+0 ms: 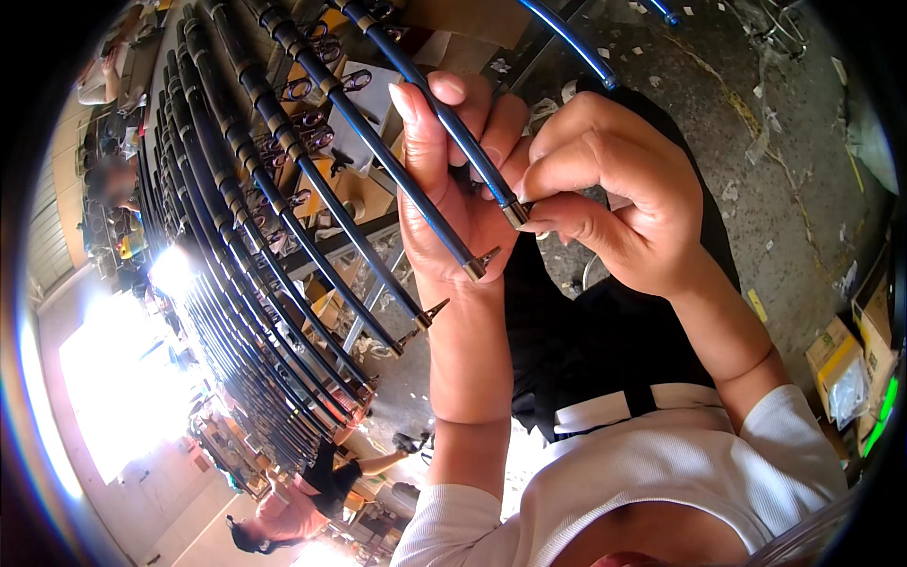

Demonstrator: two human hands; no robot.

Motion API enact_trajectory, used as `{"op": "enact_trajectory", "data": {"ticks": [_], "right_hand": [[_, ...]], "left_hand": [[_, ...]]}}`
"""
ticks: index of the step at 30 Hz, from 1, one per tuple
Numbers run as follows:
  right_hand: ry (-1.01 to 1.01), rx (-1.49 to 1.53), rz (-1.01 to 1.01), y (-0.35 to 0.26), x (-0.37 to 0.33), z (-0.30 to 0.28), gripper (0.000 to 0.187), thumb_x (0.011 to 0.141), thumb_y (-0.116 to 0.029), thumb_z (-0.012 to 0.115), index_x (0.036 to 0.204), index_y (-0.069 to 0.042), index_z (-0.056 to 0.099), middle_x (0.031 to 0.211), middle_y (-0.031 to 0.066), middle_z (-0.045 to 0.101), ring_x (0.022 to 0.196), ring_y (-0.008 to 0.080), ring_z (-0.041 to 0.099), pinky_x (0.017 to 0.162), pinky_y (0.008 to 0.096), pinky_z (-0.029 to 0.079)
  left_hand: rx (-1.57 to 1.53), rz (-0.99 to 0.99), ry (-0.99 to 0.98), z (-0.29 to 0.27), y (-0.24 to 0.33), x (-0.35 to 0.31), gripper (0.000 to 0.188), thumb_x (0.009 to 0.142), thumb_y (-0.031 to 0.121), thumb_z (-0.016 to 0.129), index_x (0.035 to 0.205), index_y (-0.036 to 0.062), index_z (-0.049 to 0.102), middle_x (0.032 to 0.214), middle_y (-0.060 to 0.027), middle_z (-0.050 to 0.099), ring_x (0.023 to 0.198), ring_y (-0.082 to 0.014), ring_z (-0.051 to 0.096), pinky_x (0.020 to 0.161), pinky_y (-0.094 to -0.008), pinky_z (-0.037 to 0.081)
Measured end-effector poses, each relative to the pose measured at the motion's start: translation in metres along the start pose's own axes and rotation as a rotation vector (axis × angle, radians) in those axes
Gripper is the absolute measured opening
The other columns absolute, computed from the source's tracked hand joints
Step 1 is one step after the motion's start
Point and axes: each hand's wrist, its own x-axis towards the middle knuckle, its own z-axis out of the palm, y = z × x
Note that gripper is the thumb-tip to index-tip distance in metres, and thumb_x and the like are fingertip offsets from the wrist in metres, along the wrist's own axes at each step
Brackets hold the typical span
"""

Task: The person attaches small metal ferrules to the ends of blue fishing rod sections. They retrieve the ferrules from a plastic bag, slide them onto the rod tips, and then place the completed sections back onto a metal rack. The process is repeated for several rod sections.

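Note:
A dark blue fishing rod (453,126) slants down into my left hand (427,165), whose fingers wrap round it near its lower end. That end carries a small metal cap (516,214). My right hand (628,180) is closed in a pinch against the side of the cap; what sits between thumb and forefinger is hidden. Just left, another blue rod (402,178) passes in front of my left palm and wrist. Its metal end bears a small pointed clip (487,257). A similar clip (436,312) stands out from the end of a rod further left.
Many more rods (274,203) with ring guides hang in a dense row to the left. Another blue rod (572,40) ends beyond my right hand. Scraps litter the concrete floor (794,170). Cardboard boxes (841,364) stand at right. A person (293,506) is at lower left.

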Motion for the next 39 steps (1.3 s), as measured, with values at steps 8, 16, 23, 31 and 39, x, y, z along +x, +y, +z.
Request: {"op": "enact_trajectory", "data": {"ticks": [8,16,23,31,39], "right_hand": [[-0.003,0.136,0.099,0.002,-0.005,0.002,0.011,0.081,-0.005,0.067,0.082,0.003,0.06,0.081,0.0103,0.057,0.058,0.0093,0.053,0.049,0.0195,0.044],[0.043,-0.112,-0.061,0.002,-0.003,0.003,0.017,0.079,-0.012,0.07,0.082,0.002,0.06,0.077,0.0088,0.057,0.058,0.0123,0.054,0.05,0.0218,0.043],[-0.005,0.086,-0.012,0.011,-0.002,0.003,0.019,0.075,-0.007,0.072,0.084,0.001,0.058,0.079,0.0097,0.057,0.059,0.0113,0.054,0.052,0.0209,0.044],[0.149,0.304,0.229,-0.002,-0.007,0.013,0.024,0.076,0.001,0.072,0.083,0.0,0.049,0.079,0.0102,0.057,0.056,0.0065,0.051,0.046,0.0176,0.04],[0.308,0.242,0.245,-0.005,-0.012,0.032,0.022,0.08,0.0,0.068,0.088,0.0,0.048,0.077,0.0085,0.057,0.056,0.0066,0.05,0.046,0.0178,0.04]], "left_hand": [[-0.071,0.001,0.011,0.0,-0.002,0.0,0.031,0.095,0.037,0.047,0.094,0.0092,0.06,0.066,0.0028,0.037,0.06,-0.0089,0.034,0.054,-0.0218,0.033],[-0.003,0.047,0.032,0.001,-0.005,-0.001,0.032,0.097,0.038,0.042,0.096,0.0096,0.055,0.067,0.0043,0.034,0.059,-0.0078,0.032,0.048,-0.0213,0.031],[-0.057,0.016,0.051,0.002,-0.003,-0.001,0.027,0.094,0.035,0.051,0.094,0.0099,0.061,0.065,0.0028,0.039,0.058,-0.0087,0.035,0.055,-0.0213,0.032],[0.028,0.054,0.028,0.0,-0.008,-0.002,0.027,0.094,0.036,0.05,0.096,0.0121,0.061,0.065,0.0028,0.039,0.058,-0.0083,0.036,0.054,-0.0211,0.033],[0.084,0.101,0.131,0.003,-0.01,-0.004,0.029,0.096,0.035,0.045,0.094,0.0082,0.057,0.062,0.0042,0.033,0.058,-0.009,0.034,0.05,-0.0227,0.03]]}}
